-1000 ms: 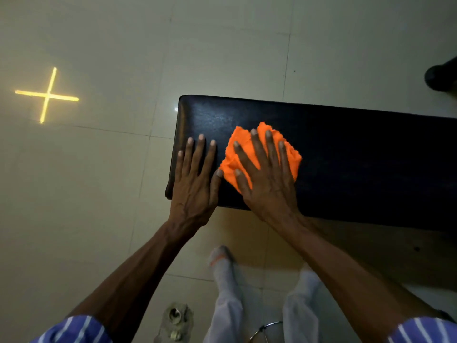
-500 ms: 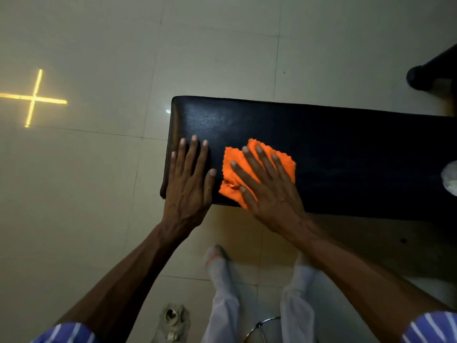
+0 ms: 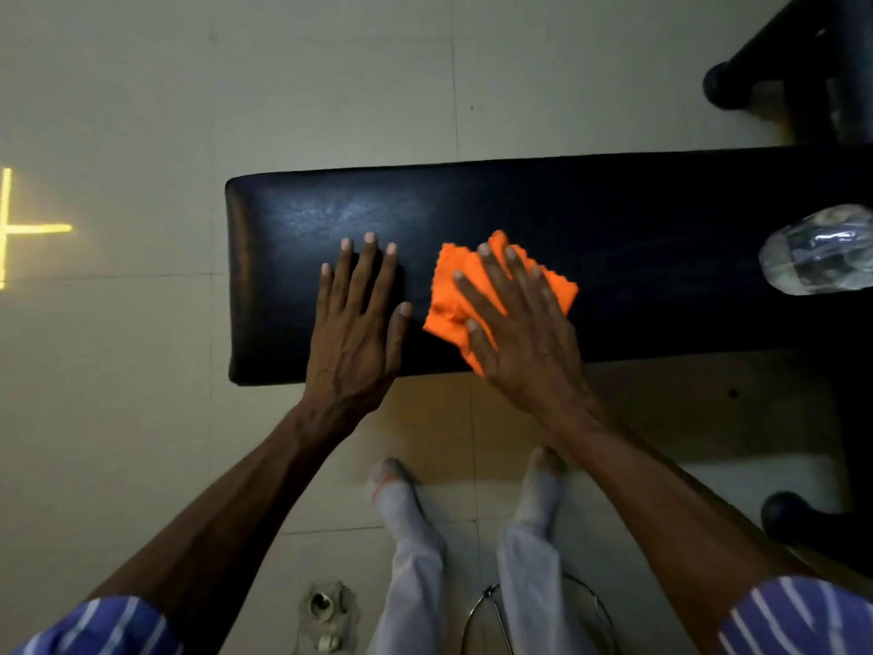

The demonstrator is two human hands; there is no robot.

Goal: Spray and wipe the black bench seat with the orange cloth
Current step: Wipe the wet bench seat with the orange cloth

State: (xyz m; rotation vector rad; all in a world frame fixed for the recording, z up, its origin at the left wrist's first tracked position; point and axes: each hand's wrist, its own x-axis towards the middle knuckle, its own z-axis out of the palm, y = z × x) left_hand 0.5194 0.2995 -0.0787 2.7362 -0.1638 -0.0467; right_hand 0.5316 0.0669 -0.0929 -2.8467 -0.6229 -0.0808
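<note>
The black bench seat (image 3: 637,238) runs across the middle of the head view, its left end near the centre left. My right hand (image 3: 522,333) lies flat with spread fingers on the orange cloth (image 3: 451,295), pressing it onto the seat near the front edge. Just left of the cloth, my left hand (image 3: 356,323) rests flat on the seat with fingers apart and holds nothing. A clear plastic bottle (image 3: 819,250) lies on the seat at the right edge of the view.
Pale floor tiles surround the bench, with a yellow cross of light (image 3: 19,229) at the left. Black frame legs (image 3: 774,54) stand at the upper right and a black foot (image 3: 793,517) at the lower right. My feet are below the bench, beside a floor drain (image 3: 326,607).
Both hands and the cloth have slid to the right along the seat, away from its left end. The clear bottle has come into sight at the right.
</note>
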